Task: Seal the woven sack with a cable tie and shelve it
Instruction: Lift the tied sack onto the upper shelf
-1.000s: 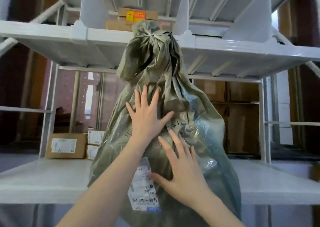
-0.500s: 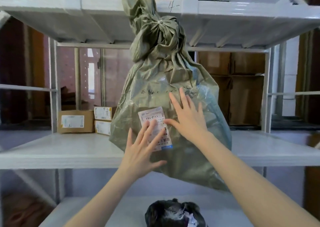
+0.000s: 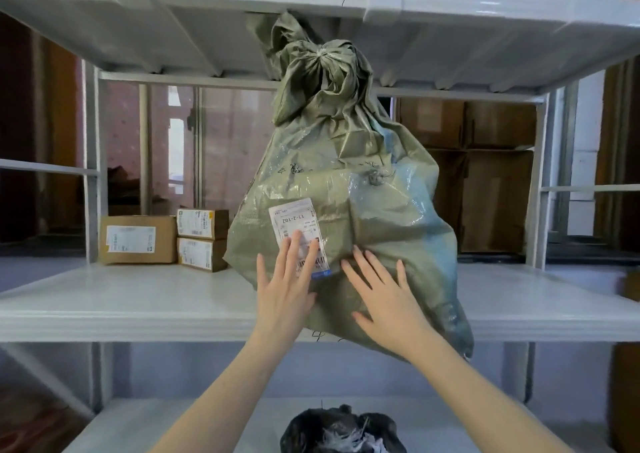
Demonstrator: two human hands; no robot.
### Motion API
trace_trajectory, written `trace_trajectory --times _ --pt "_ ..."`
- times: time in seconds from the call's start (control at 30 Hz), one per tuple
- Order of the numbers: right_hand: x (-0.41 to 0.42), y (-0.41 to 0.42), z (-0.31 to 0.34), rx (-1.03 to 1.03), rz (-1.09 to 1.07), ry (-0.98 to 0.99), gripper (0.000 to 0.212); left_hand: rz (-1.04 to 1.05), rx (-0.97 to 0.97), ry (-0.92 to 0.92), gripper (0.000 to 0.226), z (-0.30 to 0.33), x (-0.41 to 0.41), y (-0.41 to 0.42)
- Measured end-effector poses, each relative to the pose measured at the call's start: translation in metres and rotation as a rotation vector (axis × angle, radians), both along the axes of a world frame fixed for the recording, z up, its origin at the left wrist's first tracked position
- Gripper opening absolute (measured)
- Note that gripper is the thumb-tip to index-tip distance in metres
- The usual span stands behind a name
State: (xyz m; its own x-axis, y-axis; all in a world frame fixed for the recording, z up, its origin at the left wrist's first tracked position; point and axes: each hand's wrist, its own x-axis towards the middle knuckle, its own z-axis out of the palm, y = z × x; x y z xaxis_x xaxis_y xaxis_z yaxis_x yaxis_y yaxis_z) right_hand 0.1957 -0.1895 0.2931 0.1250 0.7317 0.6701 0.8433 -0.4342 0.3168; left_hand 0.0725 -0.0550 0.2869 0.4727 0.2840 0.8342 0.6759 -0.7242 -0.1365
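Note:
The olive-green woven sack (image 3: pixel 374 210) stands upright on the white middle shelf (image 3: pixel 121 300), its lower front bulging over the shelf's front edge. Its neck is bunched and cinched shut at the tied top (image 3: pixel 323 54), which reaches the underside of the shelf above. A white shipping label (image 3: pixel 294 224) marked 11-2-102 is stuck to its front. My left hand (image 3: pixel 285 290) lies flat on the sack, fingers spread across the label's lower part. My right hand (image 3: pixel 381 293) is pressed flat on the sack's lower front, beside the label. Neither hand grips anything.
Three labelled cardboard boxes (image 3: pixel 138 239) sit on the same shelf to the sack's left. The upper shelf (image 3: pixel 242 12) hangs close above the sack. A black bag (image 3: pixel 341 430) lies on the lowest shelf below my arms. Brown cartons (image 3: pixel 485 175) stand behind the rack on the right.
The sack has gone further back onto the shelf. My right hand has slid down from the sack's middle to its lower front. My left hand has moved a little up, over the label.

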Motion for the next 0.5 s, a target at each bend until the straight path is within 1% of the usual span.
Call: trace_trajectory --times 0.07,0.17,0.27,0.33,0.4,0.5 --pt "0.006 0.008 0.008 -0.032 0.022 0.007 0.091 0.009 0.02 -0.024 0.094 -0.002 0.007 0.002" --pt "0.02 0.022 0.021 -0.096 0.048 0.043 0.084 0.003 0.071 -0.029 0.086 -0.001 0.016 0.006" --pt "0.032 0.038 0.033 -0.114 0.036 0.067 0.083 -0.037 0.105 0.043 0.082 -0.002 0.023 0.014" --pt "0.036 0.051 0.037 -0.126 0.036 0.066 0.084 -0.065 0.101 0.099 0.068 -0.006 0.029 0.022" --pt "0.039 0.064 0.037 -0.139 0.027 0.035 0.083 -0.063 0.056 0.126 0.056 -0.009 0.033 0.03" --pt "0.042 0.081 0.034 -0.163 0.02 0.028 0.082 -0.053 -0.05 0.213 0.055 -0.01 0.036 0.04"
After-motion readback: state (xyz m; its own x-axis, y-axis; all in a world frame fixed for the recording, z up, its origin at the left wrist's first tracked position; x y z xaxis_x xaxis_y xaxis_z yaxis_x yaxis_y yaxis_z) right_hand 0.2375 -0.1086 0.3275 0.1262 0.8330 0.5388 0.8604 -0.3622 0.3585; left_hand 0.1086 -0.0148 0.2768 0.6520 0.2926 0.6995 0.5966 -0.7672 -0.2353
